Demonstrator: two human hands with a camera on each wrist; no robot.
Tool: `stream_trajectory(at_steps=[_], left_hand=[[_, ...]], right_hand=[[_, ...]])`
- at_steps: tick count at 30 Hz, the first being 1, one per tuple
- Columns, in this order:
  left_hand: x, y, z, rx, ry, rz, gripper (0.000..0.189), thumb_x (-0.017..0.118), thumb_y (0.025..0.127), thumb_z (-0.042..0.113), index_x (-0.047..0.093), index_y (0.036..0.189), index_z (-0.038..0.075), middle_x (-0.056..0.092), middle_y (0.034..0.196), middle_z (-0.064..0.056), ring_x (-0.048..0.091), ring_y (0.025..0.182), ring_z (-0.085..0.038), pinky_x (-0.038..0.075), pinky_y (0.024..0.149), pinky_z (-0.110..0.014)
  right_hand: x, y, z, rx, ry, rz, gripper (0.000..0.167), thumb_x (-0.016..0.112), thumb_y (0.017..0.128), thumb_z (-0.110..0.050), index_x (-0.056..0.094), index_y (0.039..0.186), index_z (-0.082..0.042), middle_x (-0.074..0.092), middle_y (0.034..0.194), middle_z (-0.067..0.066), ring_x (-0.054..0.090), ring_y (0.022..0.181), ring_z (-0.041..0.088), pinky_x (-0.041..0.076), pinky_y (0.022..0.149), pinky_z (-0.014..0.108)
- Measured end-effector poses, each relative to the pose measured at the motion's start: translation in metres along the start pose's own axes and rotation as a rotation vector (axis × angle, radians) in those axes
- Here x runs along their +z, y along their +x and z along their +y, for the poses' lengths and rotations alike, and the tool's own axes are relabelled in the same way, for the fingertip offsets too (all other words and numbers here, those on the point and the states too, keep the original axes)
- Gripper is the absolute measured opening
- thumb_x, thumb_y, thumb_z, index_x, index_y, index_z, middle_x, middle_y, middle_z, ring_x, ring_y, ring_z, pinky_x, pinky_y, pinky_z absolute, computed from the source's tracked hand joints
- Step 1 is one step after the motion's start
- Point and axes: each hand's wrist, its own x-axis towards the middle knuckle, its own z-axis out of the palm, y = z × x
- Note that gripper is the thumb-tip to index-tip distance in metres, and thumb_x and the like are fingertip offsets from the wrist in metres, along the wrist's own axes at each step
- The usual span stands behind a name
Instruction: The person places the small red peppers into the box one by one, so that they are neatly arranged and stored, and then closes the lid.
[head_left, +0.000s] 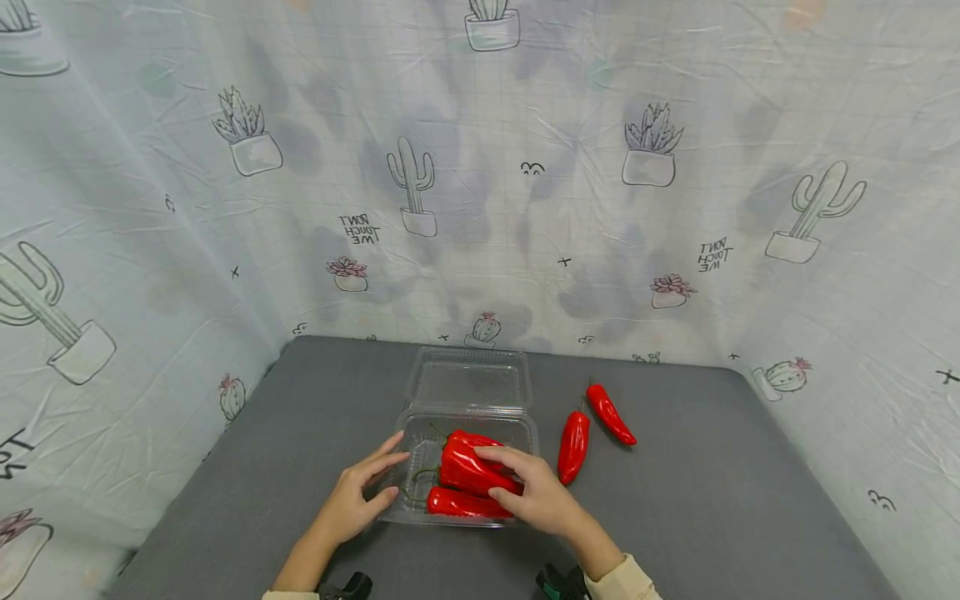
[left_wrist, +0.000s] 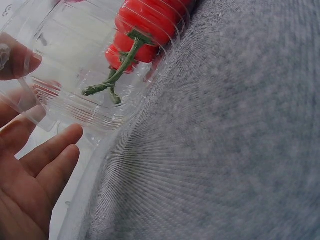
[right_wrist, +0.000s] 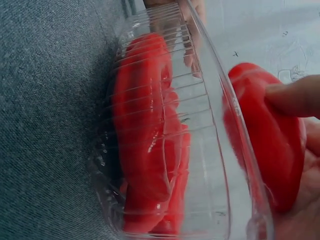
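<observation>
A clear plastic clamshell box (head_left: 427, 454) lies on the grey table with several red peppers inside. Thumb and fingers curled, my right hand (head_left: 543, 496) grips one red pepper (right_wrist: 267, 135), which is raised above the box rim in the right wrist view. Below it, another red pepper (head_left: 457, 502) lies along the near wall of the box. My left hand (head_left: 352, 500) is at the box's left side with its fingers spread and loosely extended, close to the rim. Green stems (left_wrist: 122, 70) point toward that hand in the left wrist view.
The box's hinged lid (head_left: 471, 379) is folded back, away from me. Two more red peppers, one nearer (head_left: 574, 446) and one farther (head_left: 611, 415), lie on the table (head_left: 697, 492) right of the box. A cactus-print curtain (head_left: 525, 208) surrounds the table's back and sides.
</observation>
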Motion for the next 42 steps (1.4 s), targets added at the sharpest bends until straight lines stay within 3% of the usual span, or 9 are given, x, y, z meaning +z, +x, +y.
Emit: stream_trajectory(at_steps=[7,13,18,23,26,42], left_hand=[[0.000,0.000,-0.002,-0.006,0.010,-0.011,0.043,0.064,0.085,-0.001,0.057,0.127,0.001,0.039,0.147,-0.023,0.036,0.136,-0.007,0.039,0.100,-0.013],[0.000,-0.001,0.000,-0.029,0.009,-0.010,0.043,0.065,0.086,0.001,0.057,0.128,0.003,0.038,0.148,-0.020,0.037,0.136,-0.009,0.040,0.100,-0.015],[0.000,0.000,0.000,0.012,0.021,0.003,0.044,0.065,0.083,-0.003,0.057,0.127,0.000,0.040,0.145,-0.025,0.038,0.135,-0.012,0.041,0.099,-0.014],[-0.003,0.006,0.024,0.058,0.031,0.029,0.042,0.065,0.079,-0.011,0.058,0.120,-0.010,0.042,0.136,-0.036,0.043,0.132,-0.018,0.041,0.098,-0.012],[-0.005,0.009,0.037,0.059,0.027,0.034,0.041,0.064,0.078,-0.012,0.058,0.119,-0.011,0.043,0.134,-0.038,0.044,0.131,-0.020,0.040,0.098,-0.012],[-0.003,0.008,0.035,0.072,0.047,0.033,0.042,0.064,0.079,-0.011,0.058,0.120,-0.010,0.043,0.135,-0.037,0.045,0.131,-0.022,0.041,0.098,-0.013]], right_hand=[[-0.004,0.002,-0.004,0.042,-0.032,-0.118,0.045,0.065,0.089,-0.012,0.054,0.133,-0.013,0.059,0.131,0.003,0.056,0.118,0.021,0.049,0.097,0.033],[-0.004,0.004,-0.006,0.094,-0.010,-0.188,0.048,0.066,0.087,-0.008,0.054,0.133,-0.015,0.059,0.131,0.000,0.055,0.114,0.018,0.049,0.096,0.030],[-0.002,0.004,-0.005,0.104,-0.020,-0.236,0.048,0.065,0.087,-0.008,0.054,0.133,-0.016,0.059,0.130,-0.002,0.055,0.112,0.013,0.048,0.096,0.029],[0.000,0.005,-0.004,0.115,-0.026,-0.287,0.047,0.064,0.088,-0.009,0.054,0.133,-0.015,0.058,0.131,-0.003,0.053,0.114,0.010,0.046,0.099,0.030],[0.001,0.006,-0.003,0.124,-0.022,-0.309,0.047,0.063,0.088,-0.009,0.054,0.134,-0.015,0.058,0.132,-0.003,0.052,0.117,0.010,0.045,0.101,0.029],[-0.001,0.006,-0.004,0.162,-0.042,-0.364,0.046,0.062,0.089,-0.012,0.054,0.134,-0.016,0.057,0.131,-0.004,0.051,0.112,0.008,0.048,0.094,0.026]])
